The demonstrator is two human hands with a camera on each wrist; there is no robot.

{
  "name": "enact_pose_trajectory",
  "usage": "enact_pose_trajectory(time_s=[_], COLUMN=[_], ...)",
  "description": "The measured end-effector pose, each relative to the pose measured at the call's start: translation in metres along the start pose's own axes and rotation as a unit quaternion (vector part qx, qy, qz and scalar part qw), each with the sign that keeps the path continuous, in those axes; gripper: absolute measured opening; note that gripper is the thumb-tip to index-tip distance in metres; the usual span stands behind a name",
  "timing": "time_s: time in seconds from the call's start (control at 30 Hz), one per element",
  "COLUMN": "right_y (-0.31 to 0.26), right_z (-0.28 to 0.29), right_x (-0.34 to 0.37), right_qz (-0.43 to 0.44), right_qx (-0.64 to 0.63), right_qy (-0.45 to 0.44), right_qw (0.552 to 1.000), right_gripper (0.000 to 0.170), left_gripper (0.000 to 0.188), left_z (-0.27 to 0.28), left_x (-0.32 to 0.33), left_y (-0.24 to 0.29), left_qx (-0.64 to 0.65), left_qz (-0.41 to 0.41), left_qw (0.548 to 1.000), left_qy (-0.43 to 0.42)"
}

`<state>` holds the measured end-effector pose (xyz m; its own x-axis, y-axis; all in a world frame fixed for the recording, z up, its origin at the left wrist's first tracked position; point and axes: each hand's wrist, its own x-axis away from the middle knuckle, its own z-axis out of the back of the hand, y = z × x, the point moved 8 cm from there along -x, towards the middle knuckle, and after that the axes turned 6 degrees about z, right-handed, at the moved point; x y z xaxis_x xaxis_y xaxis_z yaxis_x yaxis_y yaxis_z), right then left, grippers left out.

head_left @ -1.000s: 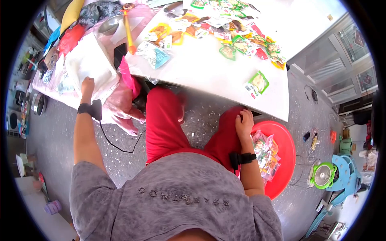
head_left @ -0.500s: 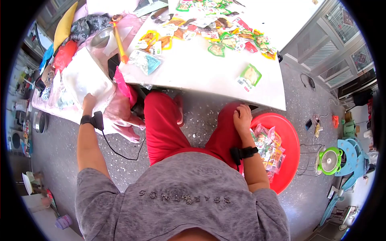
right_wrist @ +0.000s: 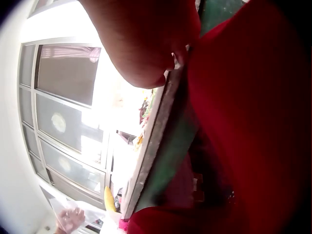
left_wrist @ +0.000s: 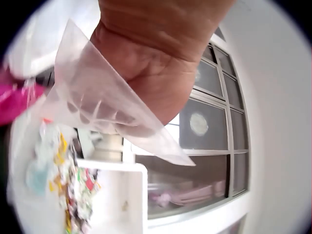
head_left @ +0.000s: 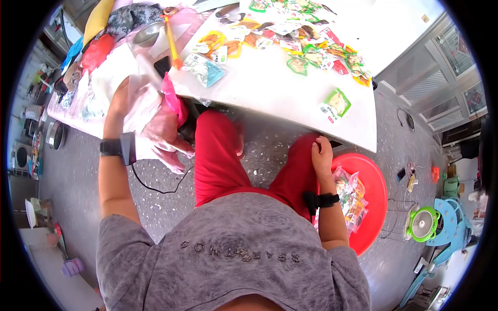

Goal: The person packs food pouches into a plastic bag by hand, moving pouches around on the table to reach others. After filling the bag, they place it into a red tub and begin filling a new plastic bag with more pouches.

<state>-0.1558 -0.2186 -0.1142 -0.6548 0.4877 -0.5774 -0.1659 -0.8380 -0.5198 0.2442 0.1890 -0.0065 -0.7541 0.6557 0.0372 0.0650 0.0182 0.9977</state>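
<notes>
My left hand [head_left: 121, 98] is raised over the white plastic pile [head_left: 111, 70] at the left. It holds a thin translucent plastic bag [left_wrist: 78, 63], whose film covers the fingers in the left wrist view; curled fingers show faintly through it. In the right wrist view the same bag spreads about the left hand [right_wrist: 71, 219]. My right hand [head_left: 322, 155] rests by the right knee [head_left: 298, 155], near the table's front edge, with relaxed fingers and nothing in it.
Several colourful food packets [head_left: 311, 49] lie across the white table [head_left: 264, 85], one apart near its right corner. A blue-and-white packet [head_left: 205, 70] and an orange-handled stick [head_left: 171, 44] lie left. A red tub [head_left: 376, 202] of packets stands right; a steel bowl [head_left: 148, 33] sits behind the pile.
My left hand has reached over the white pile, then lifted a translucent bag from it. The right hand has stayed by the right knee; the head view shifted slightly.
</notes>
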Motion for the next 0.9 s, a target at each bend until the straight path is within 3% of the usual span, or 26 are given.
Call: enact_pose_trajectory(time_s=[0.03, 0.07, 0.1, 0.2, 0.27, 0.3, 0.37, 0.4, 0.43, 0.47, 0.53, 0.7, 0.8, 0.9], right_y=[-0.002, -0.009, -0.018, -0.026, -0.053, -0.056, -0.067, -0.078, -0.089, -0.097, -0.112, -0.089, -0.066, -0.052], right_z=[0.002, 0.003, 0.004, -0.005, -0.005, -0.015, -0.036, -0.044, -0.047, -0.045, -0.043, -0.040, -0.041, -0.043], right_x=[-0.003, -0.007, -0.014, -0.022, -0.034, -0.033, -0.031, -0.031, -0.031, -0.034, -0.039, -0.042, -0.049, -0.061], right_qz=[-0.012, -0.022, -0.032, -0.081, -0.108, -0.168, -0.256, -0.279, -0.294, -0.285, -0.265, -0.317, -0.316, -0.293], right_qx=[-0.026, -0.057, -0.086, -0.162, -0.244, -0.345, -0.543, -0.636, -0.720, -0.732, -0.756, -0.730, -0.653, -0.563], right_qy=[0.006, -0.006, -0.015, -0.060, -0.080, -0.100, -0.136, -0.153, -0.169, -0.177, -0.202, -0.103, -0.062, -0.004], right_qw=[1.000, 0.998, 0.996, 0.982, 0.960, 0.918, 0.789, 0.703, 0.605, 0.593, 0.563, 0.597, 0.685, 0.773], right_gripper=[0.016, 0.016, 0.016, 0.017, 0.017, 0.019, 0.023, 0.025, 0.026, 0.026, 0.026, 0.005, 0.004, 0.004], left_gripper=[0.041, 0.042, 0.040, 0.029, 0.032, 0.038, 0.038, 0.034, 0.032, 0.031, 0.028, 0.028, 0.028, 0.019], left_z=[-0.046, -0.081, -0.099, -0.181, -0.230, -0.249, -0.285, -0.301, -0.312, -0.319, -0.326, -0.324, -0.307, -0.292], left_x=[0.007, 0.008, 0.007, 0.014, 0.021, 0.022, 0.029, 0.037, 0.040, 0.042, 0.041, 0.038, 0.024, 0.002], left_y=[0.014, 0.020, 0.017, 0.031, 0.029, 0.019, -0.009, -0.007, -0.001, 0.004, -0.010, -0.036, -0.054, -0.081], left_qx=[0.059, 0.133, 0.178, 0.243, 0.268, 0.293, 0.361, 0.357, 0.357, 0.356, 0.371, 0.387, 0.357, 0.387], left_qz=[-0.023, 0.045, 0.059, 0.046, 0.054, 0.104, 0.234, 0.227, 0.168, 0.108, 0.148, 0.228, 0.217, 0.244], left_qw=[0.994, 0.983, 0.976, 0.950, 0.919, 0.905, 0.828, 0.809, 0.807, 0.803, 0.795, 0.794, 0.833, 0.838], left_qy=[-0.088, -0.118, -0.108, -0.190, -0.285, -0.290, -0.361, -0.409, -0.439, -0.465, -0.456, -0.410, -0.362, -0.298])
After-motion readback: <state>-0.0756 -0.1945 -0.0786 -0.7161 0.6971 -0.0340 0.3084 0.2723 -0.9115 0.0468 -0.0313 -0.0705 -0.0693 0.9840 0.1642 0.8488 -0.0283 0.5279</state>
